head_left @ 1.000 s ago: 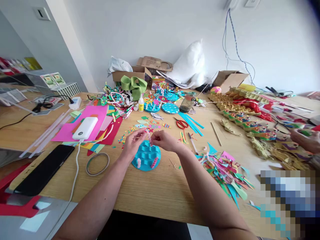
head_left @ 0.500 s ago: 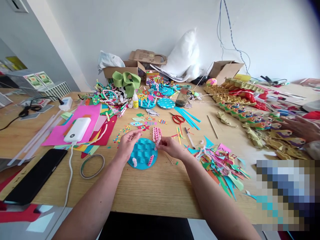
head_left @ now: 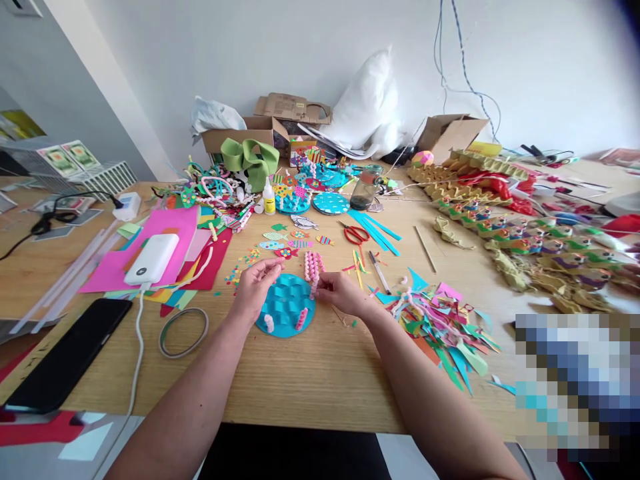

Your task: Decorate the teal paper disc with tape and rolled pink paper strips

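Note:
A round blue woven-paper disc lies on the table between my hands. Two short pink twisted pieces, like coiled pipe cleaner, stand on its near part: a pale one and a darker one. At the disc's left edge, my left hand is closed in a pinch; whatever its fingertips hold is too small to make out. On the right side, my right hand pinches a pale pink twisted pipe cleaner. Just beyond it lie several pink twisted pipe cleaners side by side.
Paper fish, a glue bottle and red-handled scissors lie beyond the disc. Paper scraps are heaped right. Left are a tape roll, a phone and a white power bank. Painted egg-carton strips fill the far right.
My hands stay almost in place, with the right still pinching the pipe cleaner. Another person's hand at the far right has drawn back toward the frame's edge. The view has shifted slightly.

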`<state>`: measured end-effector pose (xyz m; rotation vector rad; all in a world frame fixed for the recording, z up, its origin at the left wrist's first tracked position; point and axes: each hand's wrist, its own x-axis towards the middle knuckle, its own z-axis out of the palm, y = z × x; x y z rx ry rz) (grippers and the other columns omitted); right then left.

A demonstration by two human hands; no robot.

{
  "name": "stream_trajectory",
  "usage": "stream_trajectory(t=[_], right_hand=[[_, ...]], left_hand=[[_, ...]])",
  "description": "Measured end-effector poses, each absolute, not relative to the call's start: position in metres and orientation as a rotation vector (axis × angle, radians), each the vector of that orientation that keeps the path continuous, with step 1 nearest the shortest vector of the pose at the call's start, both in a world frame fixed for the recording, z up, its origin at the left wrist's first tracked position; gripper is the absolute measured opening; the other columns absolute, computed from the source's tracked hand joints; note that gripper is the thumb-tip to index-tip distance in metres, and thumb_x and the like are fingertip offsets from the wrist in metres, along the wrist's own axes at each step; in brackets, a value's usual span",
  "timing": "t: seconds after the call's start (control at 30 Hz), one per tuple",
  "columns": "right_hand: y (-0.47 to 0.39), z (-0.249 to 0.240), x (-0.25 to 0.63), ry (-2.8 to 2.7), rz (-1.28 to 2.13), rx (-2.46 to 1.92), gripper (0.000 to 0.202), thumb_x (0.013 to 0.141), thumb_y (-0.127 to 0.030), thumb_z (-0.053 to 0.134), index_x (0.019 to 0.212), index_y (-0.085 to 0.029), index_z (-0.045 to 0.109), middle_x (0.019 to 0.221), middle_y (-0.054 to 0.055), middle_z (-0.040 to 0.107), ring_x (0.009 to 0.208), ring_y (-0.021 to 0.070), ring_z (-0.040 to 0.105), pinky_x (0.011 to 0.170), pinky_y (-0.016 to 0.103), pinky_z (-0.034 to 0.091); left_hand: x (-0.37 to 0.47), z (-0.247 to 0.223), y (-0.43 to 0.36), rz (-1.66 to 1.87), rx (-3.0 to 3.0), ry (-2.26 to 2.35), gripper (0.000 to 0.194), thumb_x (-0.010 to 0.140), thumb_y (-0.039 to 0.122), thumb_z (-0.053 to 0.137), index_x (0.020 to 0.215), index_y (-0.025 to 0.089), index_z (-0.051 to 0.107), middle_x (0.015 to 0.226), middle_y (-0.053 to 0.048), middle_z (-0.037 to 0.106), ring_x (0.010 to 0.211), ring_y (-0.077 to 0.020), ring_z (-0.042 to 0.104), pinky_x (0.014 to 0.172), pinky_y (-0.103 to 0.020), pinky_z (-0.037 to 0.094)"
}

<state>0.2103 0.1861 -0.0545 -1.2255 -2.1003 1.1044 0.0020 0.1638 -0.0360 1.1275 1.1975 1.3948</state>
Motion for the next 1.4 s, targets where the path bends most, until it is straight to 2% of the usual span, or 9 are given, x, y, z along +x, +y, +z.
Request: stream_trajectory(t=[0.6,0.8,0.93,1.07,1.2,1.4], right_hand=[[0.185,-0.056,0.209,-2.107,1.091,-1.239,0.015,0.074,-0.026,0.059,0.065,-0.015,0.053,0.059,-0.004,0.047,0.055,0.009,0.038,0.051,0.022,0.029],[0.185,-0.056,0.209,-2.107,1.088,-1.25,0.016,0.074,-0.026,0.06,0.065,-0.015,0.054,0.058,-0.005,0.046,0.055,0.0086,0.038,0.051,0.021,0.028],[0.185,-0.056,0.209,-2.119,1.071,-1.271,0.012,0.074,-0.024,0.06,0.068,-0.014,0.057,0.059,-0.004,0.048,0.056,0.0089,0.039,0.052,0.021,0.029],[0.184,-0.053,0.208,-2.139,1.037,-1.31,0.009,0.074,-0.021,0.059,0.069,-0.014,0.058,0.06,-0.003,0.049,0.056,0.0094,0.041,0.052,0.022,0.029],[0.182,-0.051,0.206,-2.154,1.004,-1.305,0.008,0.073,-0.018,0.058,0.067,-0.014,0.058,0.059,-0.003,0.051,0.056,0.0092,0.042,0.053,0.022,0.029],[0.182,-0.052,0.206,-2.156,0.956,-1.256,0.011,0.073,-0.015,0.056,0.062,-0.013,0.059,0.054,-0.004,0.049,0.053,0.0079,0.038,0.05,0.02,0.027]], left_hand=[[0.001,-0.037,0.163,1.374,1.163,1.217,0.034,0.07,0.038,0.07,0.095,0.016,0.071,0.087,-0.006,0.071,0.081,-0.0177,0.062,0.067,-0.025,0.045],[0.001,-0.042,0.163,1.333,1.243,1.244,0.038,0.069,0.041,0.07,0.098,0.016,0.071,0.095,-0.009,0.072,0.087,-0.0205,0.065,0.077,-0.03,0.049],[-0.004,-0.049,0.168,1.183,1.434,1.25,0.035,0.071,0.04,0.068,0.097,0.017,0.072,0.091,-0.008,0.073,0.084,-0.0209,0.066,0.079,-0.032,0.05],[-0.008,-0.04,0.174,0.966,1.761,1.292,0.02,0.074,0.033,0.065,0.086,0.021,0.074,0.086,-0.006,0.073,0.08,-0.0212,0.064,0.073,-0.032,0.048],[-0.003,-0.022,0.183,0.758,2.153,1.282,0.01,0.068,0.02,0.069,0.075,0.024,0.075,0.081,-0.005,0.07,0.092,-0.0238,0.057,0.087,-0.036,0.042],[0.013,-0.02,0.196,0.508,2.294,1.14,0.008,0.064,0.022,0.075,0.072,0.024,0.075,0.097,-0.005,0.063,0.104,-0.0249,0.049,0.096,-0.037,0.037]])
